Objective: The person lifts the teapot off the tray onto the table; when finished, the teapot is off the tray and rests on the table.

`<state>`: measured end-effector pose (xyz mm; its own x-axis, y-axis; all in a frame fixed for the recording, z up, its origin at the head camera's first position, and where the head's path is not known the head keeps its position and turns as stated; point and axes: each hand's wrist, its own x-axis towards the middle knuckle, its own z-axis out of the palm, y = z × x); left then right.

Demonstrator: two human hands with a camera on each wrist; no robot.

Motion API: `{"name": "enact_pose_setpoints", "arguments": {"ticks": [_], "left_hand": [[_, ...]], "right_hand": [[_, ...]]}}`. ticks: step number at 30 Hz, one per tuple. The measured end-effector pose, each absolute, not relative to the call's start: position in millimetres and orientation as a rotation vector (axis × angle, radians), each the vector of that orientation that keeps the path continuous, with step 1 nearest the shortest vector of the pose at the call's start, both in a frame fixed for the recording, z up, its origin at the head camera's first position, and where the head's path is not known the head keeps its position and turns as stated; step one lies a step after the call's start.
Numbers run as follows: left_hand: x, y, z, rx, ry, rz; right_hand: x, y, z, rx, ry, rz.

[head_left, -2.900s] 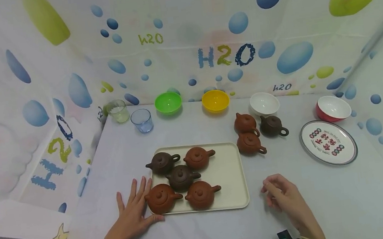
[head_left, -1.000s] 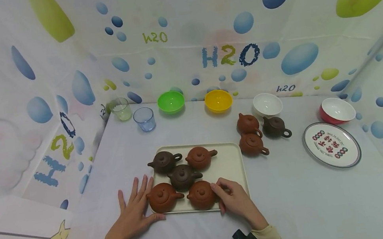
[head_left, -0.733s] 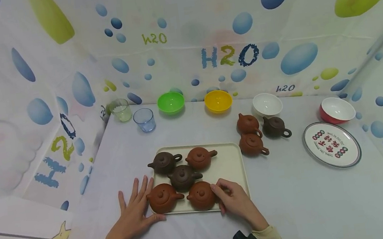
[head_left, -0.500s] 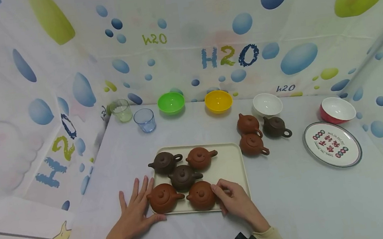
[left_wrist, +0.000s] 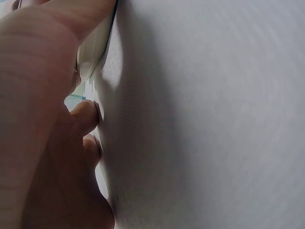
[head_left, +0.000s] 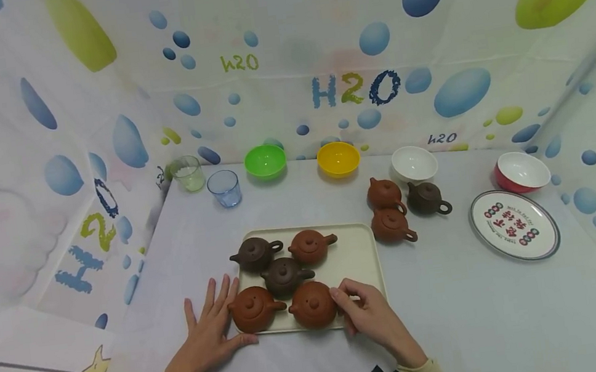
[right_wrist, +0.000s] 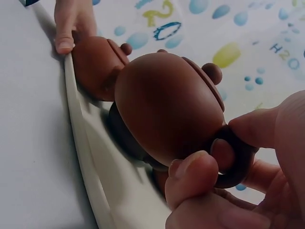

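My right hand [head_left: 371, 316] pinches the handle [right_wrist: 240, 164] of a reddish-brown clay teapot [head_left: 313, 306] at the front of the cream tray [head_left: 357, 265]. In the right wrist view this teapot [right_wrist: 164, 107] hangs just over the tray, with a finger through the handle loop. My left hand [head_left: 208, 340] lies with fingers spread at the tray's front left corner, thumb along the edge. Beside it on the tray sits another reddish teapot [head_left: 253, 309]. Behind are a dark teapot [head_left: 284, 276], a second dark one [head_left: 255, 254] and a reddish one [head_left: 310, 247].
Right of the tray stand two reddish teapots [head_left: 390, 225] and a dark teapot [head_left: 426, 198]. Along the back are two glasses [head_left: 225, 190], a green bowl [head_left: 265, 162], a yellow bowl [head_left: 338, 160] and a white bowl [head_left: 414, 164]. A plate [head_left: 515, 225] and red bowl [head_left: 522, 172] stand right.
My right hand has come left from the bare cloth to the front right teapot and gripped its handle. That teapot has risen slightly. My left hand has stayed in place.
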<state>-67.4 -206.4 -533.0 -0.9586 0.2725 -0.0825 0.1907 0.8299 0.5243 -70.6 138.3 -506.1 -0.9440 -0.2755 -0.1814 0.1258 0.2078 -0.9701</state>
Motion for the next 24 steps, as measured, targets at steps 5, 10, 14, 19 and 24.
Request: {"name": "enact_pose_setpoints", "arguments": {"ticks": [5,10,14,19,24], "left_hand": [[-67.5,-206.3,-533.2,0.359,2.851,0.801],[-67.7,-206.8,-533.5,0.365,2.851,0.803],[-67.7,-207.1,-533.9,0.372,2.861,0.803],[-67.6,-207.1,-533.9,0.377,2.863,0.806],[-66.9,-206.2,-534.5,0.38,2.876,0.798]], "right_hand": [[-67.0,143.5,-507.4,-0.166,2.15,-1.781],[-58.8,157.7,-507.7,-0.198,2.126,-1.729],[-49.7,172.6,-507.3,-0.171,2.123,-1.706],[-33.2,197.0,-508.2,-0.013,2.095,-1.72],[-15.9,226.2,-508.7,0.19,2.088,-1.726]]}}
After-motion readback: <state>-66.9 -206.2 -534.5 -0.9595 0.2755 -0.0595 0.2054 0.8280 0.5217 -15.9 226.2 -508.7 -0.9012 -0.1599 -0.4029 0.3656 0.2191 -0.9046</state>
